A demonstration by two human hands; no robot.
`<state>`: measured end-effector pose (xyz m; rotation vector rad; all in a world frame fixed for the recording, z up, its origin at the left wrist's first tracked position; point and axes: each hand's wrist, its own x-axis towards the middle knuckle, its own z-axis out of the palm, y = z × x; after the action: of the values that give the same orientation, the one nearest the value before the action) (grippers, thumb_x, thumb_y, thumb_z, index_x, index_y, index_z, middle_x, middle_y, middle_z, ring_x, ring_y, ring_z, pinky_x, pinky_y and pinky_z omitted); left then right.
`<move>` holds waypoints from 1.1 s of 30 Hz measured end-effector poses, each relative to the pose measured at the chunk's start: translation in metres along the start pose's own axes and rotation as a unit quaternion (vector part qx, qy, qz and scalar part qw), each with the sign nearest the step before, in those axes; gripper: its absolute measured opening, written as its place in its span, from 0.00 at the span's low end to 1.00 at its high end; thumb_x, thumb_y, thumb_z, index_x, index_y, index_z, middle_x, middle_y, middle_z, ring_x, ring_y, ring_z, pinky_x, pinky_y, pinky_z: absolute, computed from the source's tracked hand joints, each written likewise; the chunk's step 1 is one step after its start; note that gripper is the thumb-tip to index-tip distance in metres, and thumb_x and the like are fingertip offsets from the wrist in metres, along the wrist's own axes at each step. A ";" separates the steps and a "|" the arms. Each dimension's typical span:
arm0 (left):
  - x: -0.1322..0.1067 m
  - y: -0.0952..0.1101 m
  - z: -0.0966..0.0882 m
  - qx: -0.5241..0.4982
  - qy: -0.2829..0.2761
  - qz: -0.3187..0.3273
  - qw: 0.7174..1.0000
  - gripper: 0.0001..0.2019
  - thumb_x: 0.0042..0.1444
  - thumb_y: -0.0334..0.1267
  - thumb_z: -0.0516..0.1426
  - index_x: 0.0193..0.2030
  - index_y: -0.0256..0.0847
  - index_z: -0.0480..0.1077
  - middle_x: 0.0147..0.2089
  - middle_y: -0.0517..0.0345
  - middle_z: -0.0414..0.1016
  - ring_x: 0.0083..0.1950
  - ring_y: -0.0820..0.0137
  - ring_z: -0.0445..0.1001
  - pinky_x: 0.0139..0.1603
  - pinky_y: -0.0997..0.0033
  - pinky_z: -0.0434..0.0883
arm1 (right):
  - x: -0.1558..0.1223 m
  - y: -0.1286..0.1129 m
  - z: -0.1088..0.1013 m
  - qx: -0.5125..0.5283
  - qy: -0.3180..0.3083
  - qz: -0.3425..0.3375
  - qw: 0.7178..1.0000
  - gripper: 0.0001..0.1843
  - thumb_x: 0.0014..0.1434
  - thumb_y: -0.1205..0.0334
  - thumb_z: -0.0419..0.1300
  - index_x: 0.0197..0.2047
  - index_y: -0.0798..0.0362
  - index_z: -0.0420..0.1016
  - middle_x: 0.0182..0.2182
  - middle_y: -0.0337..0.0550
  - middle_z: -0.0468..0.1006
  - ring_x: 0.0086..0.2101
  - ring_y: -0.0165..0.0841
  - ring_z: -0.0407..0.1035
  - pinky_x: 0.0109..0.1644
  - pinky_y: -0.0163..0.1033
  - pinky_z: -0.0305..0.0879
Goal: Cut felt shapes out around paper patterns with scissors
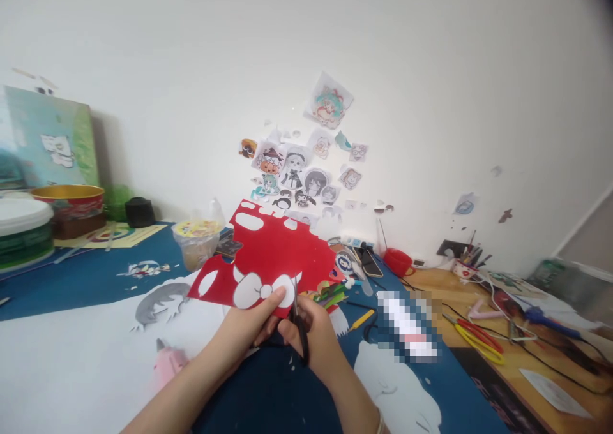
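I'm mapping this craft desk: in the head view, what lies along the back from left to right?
White tub lid → red-and-gold tin → black jar → clear plastic cup → red paper held up by the left hand → red cup → pen pot.

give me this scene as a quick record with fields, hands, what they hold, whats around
left hand: left hand pinches the lower edge of the red paper sheet, thumb on a white bow shape
right hand: right hand grips black-handled scissors, blades up at the sheet's lower edge
sheet: red, held up tilted, with white cut-out shapes
surface: blue table mat with white paper pieces
left of hands: pink object; plastic cup behind
right: yellow-and-red-handled tool on wooden desk
wall: cartoon stickers
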<state>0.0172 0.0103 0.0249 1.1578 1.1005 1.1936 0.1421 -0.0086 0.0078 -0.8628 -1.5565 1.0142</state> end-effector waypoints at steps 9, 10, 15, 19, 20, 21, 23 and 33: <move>-0.002 0.003 0.001 -0.027 0.005 0.006 1.000 0.26 0.44 0.54 0.59 0.11 0.41 0.52 0.06 0.68 0.51 0.11 0.81 0.48 0.15 0.77 0.46 | 0.000 0.001 0.002 -0.021 0.037 -0.014 0.999 0.26 0.46 0.43 0.64 0.40 0.55 0.71 0.24 0.39 0.70 0.24 0.31 0.65 0.28 0.34 0.61; -0.002 0.003 0.001 -0.025 0.003 0.006 1.000 0.26 0.44 0.54 0.59 0.11 0.41 0.52 0.06 0.68 0.51 0.11 0.81 0.48 0.15 0.77 0.46 | 0.001 0.001 0.002 -0.025 0.044 -0.012 0.999 0.26 0.45 0.43 0.64 0.40 0.55 0.72 0.23 0.38 0.69 0.24 0.31 0.65 0.28 0.34 0.62; -0.002 0.007 -0.001 -0.019 -0.009 0.005 1.000 0.25 0.44 0.53 0.59 0.10 0.40 0.54 0.06 0.67 0.52 0.11 0.81 0.50 0.15 0.78 0.48 | 0.001 0.001 0.003 0.004 0.048 -0.012 0.999 0.26 0.44 0.44 0.66 0.39 0.55 0.72 0.21 0.36 0.66 0.24 0.31 0.64 0.31 0.35 0.64; -0.003 0.008 -0.003 -0.007 -0.019 -0.002 1.000 0.26 0.46 0.53 0.58 0.09 0.41 0.53 0.05 0.66 0.52 0.10 0.81 0.49 0.14 0.78 0.46 | 0.001 0.001 0.003 0.028 0.045 0.004 0.999 0.26 0.40 0.47 0.69 0.38 0.55 0.72 0.21 0.35 0.66 0.24 0.31 0.63 0.30 0.35 0.63; -0.003 0.008 -0.003 -0.004 -0.021 -0.004 1.000 0.26 0.46 0.54 0.57 0.09 0.41 0.53 0.05 0.66 0.52 0.10 0.81 0.49 0.13 0.77 0.46 | 0.001 0.002 0.003 0.025 0.047 0.007 0.999 0.26 0.39 0.47 0.70 0.37 0.54 0.72 0.21 0.35 0.66 0.23 0.30 0.63 0.29 0.34 0.62; -0.003 0.008 -0.003 -0.001 -0.023 -0.005 1.000 0.27 0.46 0.54 0.57 0.08 0.41 0.53 0.05 0.66 0.52 0.10 0.81 0.49 0.13 0.77 0.47 | 0.002 0.002 0.002 0.020 0.051 0.009 0.998 0.25 0.38 0.47 0.70 0.36 0.55 0.72 0.21 0.35 0.66 0.23 0.29 0.62 0.28 0.33 0.61; -0.002 0.007 -0.004 -0.002 -0.027 -0.004 1.000 0.26 0.47 0.53 0.57 0.08 0.41 0.53 0.05 0.66 0.51 0.10 0.81 0.49 0.13 0.77 0.48 | 0.002 0.001 0.002 0.011 0.055 0.014 0.998 0.25 0.37 0.48 0.70 0.34 0.55 0.72 0.20 0.34 0.64 0.21 0.28 0.60 0.26 0.32 0.59; -0.002 0.014 -0.004 -0.058 -0.005 0.010 0.998 0.25 0.46 0.49 0.60 0.11 0.41 0.52 0.06 0.69 0.50 0.11 0.82 0.46 0.13 0.79 0.47 | -0.001 -0.011 0.002 0.027 0.032 0.005 0.999 0.18 0.44 0.53 0.68 0.35 0.53 0.70 0.23 0.34 0.65 0.23 0.28 0.59 0.27 0.32 0.57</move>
<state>0.0118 0.0087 0.0382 1.0872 1.0007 1.2498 0.1397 -0.0144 0.0176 -0.8593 -1.4660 1.0211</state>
